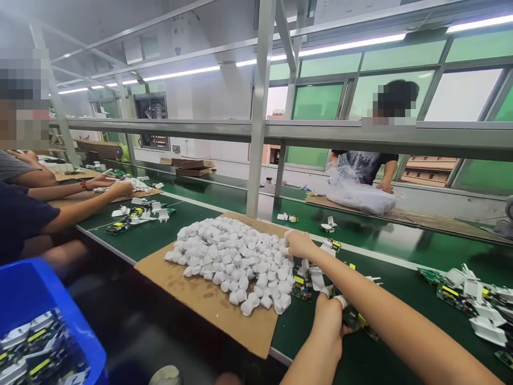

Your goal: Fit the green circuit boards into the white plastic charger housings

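Note:
A heap of small white plastic caps (232, 256) lies on a sheet of brown cardboard (192, 294) in front of me. My right hand (301, 244) reaches to the heap's right edge, its fingers bent together against the caps. Whether one is between the fingertips I cannot make out. Lower and nearer, my left hand (329, 323) is closed around a circuit board (352, 318), mostly hidden by my fingers and right forearm. White wrapping shows on fingers of the left hand. Just beside the cardboard lies another circuit board (301, 289) with a yellow part.
Boards with white parts (473, 299) pile up on the green bench at right; more boards (136, 214) lie left. A blue bin (76, 310) holds boards at lower left. A metal post (258, 107) rises behind the heap. Co-workers sit at left and stand opposite beside a plastic bag (360, 195).

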The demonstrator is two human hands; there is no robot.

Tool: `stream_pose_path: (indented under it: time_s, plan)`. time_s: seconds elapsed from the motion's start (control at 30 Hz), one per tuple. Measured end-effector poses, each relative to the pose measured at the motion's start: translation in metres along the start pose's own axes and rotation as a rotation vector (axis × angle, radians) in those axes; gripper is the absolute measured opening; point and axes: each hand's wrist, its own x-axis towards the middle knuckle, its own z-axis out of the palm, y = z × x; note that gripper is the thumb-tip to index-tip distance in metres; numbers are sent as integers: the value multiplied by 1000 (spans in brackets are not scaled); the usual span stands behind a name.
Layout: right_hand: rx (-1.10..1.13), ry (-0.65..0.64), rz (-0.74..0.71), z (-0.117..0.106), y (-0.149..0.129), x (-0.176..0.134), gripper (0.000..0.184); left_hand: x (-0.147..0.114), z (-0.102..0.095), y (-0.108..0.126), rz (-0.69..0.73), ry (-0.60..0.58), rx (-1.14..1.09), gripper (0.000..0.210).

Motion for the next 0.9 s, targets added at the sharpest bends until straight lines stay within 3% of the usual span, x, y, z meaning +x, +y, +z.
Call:
stream_pose_path:
  time_s: [0.27, 0.5, 0.73, 0.8, 0.9]
  plan:
    - [-111, 204, -129, 1, -8, -22, 22, -3, 4, 3, -31, 65, 6, 45]
    - [-45, 234, -64, -16, 5, -18, 28, 0, 2, 1, -15, 25, -13, 42]
    - [117, 226, -12, 7, -6, -16, 17, -4, 2, 5, -26, 9, -71, 42]
    - [184, 275, 28, 1, -1, -16, 16, -4, 3, 4, -25, 15, -61, 42]
    - [313, 382, 65, -28, 19, -26, 22, -4, 4, 2, -18, 68, -84, 41]
